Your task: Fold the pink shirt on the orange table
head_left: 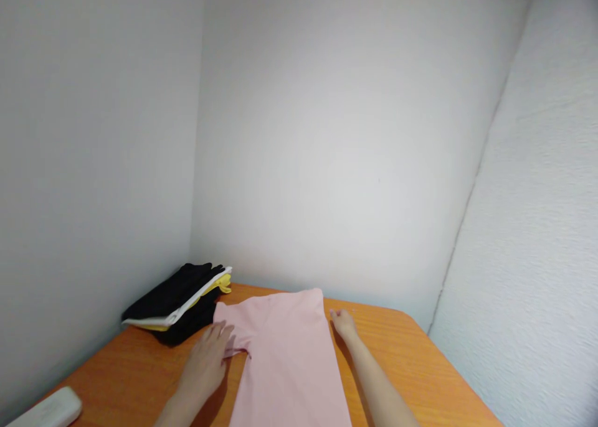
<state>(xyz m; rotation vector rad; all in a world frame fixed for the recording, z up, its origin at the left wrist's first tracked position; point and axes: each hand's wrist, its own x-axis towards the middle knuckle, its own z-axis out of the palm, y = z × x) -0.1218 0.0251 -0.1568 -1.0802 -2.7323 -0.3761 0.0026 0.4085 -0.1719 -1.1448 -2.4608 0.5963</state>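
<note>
The pink folded cloth garment lies flat in the middle of the orange wooden tabletop. The left hand rests on its left edge, the right hand just beside its right edge. The stack of black, white and yellow folded clothes lies behind and left, in the wall corner. The white flat plastic object lies at the near left edge.

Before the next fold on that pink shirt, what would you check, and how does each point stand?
1. Pale pink cotton shirt lies flat on the orange wooden table: ok.
2. Left hand rests flat on the shirt's left sleeve: ok.
3. Right hand touches the shirt's right edge: ok.
4. Stack of folded black, white and yellow clothes sits apart from the shirt: cannot tell, they look very close.
5. White oblong object at the table's near left lies away from the shirt: ok.
6. Shirt's lower hem straight: cannot tell, out of frame.
</note>
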